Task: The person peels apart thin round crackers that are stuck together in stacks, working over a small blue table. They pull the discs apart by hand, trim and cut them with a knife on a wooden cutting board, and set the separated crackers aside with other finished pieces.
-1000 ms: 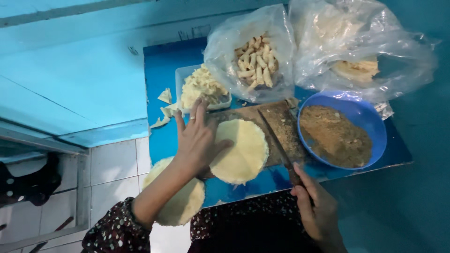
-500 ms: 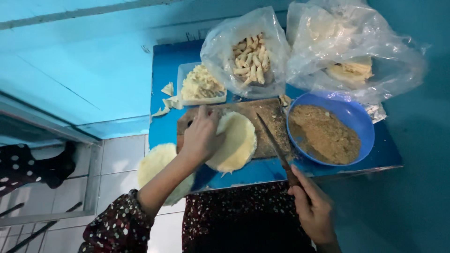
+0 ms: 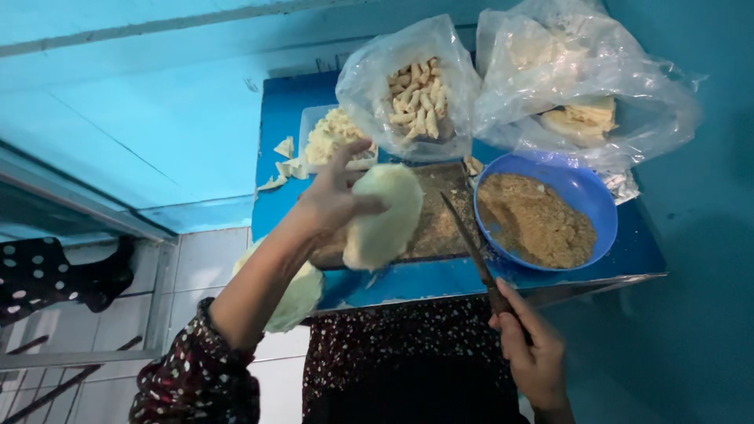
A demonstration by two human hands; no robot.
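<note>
One view, head camera. Left hand (image 3: 334, 200) lifts a pale round dough sheet (image 3: 385, 216) just above the wooden board (image 3: 432, 224) on the blue tabletop (image 3: 279, 126), fingers spread and pinching its edge. Right hand (image 3: 534, 357) has its fingers wrapped around a knife (image 3: 471, 251), blade angled over the board beside the blue bowl (image 3: 585, 196) of brown crumbs. Risk, as judged: the limp sheet could tear or fold under its own weight; the blade lies near it and could nick it.
</note>
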